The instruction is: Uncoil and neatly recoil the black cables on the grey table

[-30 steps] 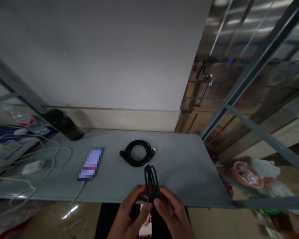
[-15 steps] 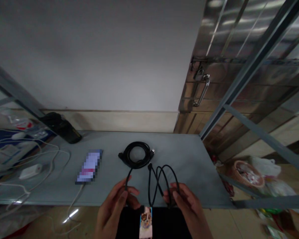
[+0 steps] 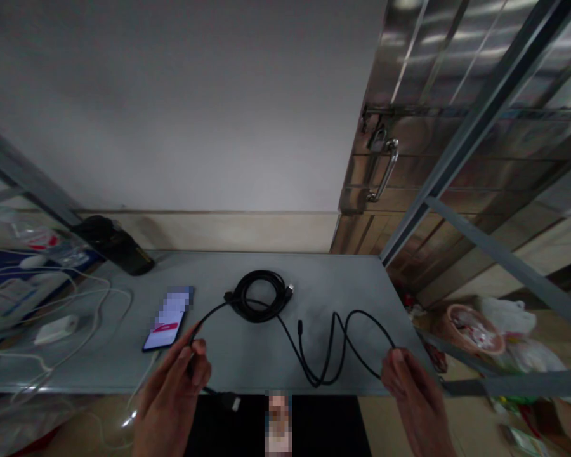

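My left hand (image 3: 174, 384) is closed around a black cable (image 3: 316, 383), close to the end whose plug (image 3: 231, 401) hangs past the table's front edge. From there the cable arcs over a coiled black cable (image 3: 261, 316) on the table. It continues in loose bends to my right hand (image 3: 412, 387), whose fingers pinch it near the front right. The cable's other plug end (image 3: 299, 327) points up from the tabletop, between the coil and my right hand. Just beyond my left hand lies a phone (image 3: 169, 317) with a lit screen.
White cords and a white charger (image 3: 56, 330) occupy the left of the grey table (image 3: 209, 365). Behind them are a black bottle-shaped object (image 3: 117, 244) and a clear bottle (image 3: 52, 244). Metal frame posts (image 3: 438, 184) rise at both sides. A basket (image 3: 473, 327) stands lower right.
My hands have moved apart, left hand leftward and right hand rightward, spreading the cable's loops. The cable now crosses over the coil, and a plug shows below my left hand.
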The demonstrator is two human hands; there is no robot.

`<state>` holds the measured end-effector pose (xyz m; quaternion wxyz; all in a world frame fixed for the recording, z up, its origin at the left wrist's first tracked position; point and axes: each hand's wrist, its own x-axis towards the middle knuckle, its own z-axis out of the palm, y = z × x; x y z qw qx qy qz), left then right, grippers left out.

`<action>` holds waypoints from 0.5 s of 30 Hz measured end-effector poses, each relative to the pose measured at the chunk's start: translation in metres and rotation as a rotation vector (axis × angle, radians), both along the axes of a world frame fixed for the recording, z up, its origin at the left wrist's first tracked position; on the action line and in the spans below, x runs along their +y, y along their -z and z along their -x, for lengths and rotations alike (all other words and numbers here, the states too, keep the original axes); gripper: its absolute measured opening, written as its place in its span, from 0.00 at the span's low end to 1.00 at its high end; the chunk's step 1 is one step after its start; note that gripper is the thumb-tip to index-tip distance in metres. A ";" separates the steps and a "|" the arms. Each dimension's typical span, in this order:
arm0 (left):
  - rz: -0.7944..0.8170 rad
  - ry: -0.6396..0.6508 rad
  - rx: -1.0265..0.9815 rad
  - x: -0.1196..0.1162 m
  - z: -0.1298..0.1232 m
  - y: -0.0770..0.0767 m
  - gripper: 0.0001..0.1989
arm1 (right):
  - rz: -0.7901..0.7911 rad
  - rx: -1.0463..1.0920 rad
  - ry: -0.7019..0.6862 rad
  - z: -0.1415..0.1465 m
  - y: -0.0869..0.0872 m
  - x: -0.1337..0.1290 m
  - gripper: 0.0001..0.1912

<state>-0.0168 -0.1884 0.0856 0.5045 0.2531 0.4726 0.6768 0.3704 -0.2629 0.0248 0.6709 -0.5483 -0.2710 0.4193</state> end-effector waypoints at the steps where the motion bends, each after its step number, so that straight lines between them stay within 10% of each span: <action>1: 0.008 -0.010 -0.003 0.002 0.004 -0.002 0.24 | -0.030 0.035 0.027 -0.005 -0.002 0.000 0.26; 9: 0.089 -0.104 -0.019 0.008 0.022 -0.004 0.22 | -0.062 -0.055 0.248 -0.020 0.007 0.003 0.29; 15: 0.058 0.095 -0.033 -0.006 -0.020 0.014 0.27 | -0.087 -0.233 -0.021 0.016 0.031 0.003 0.29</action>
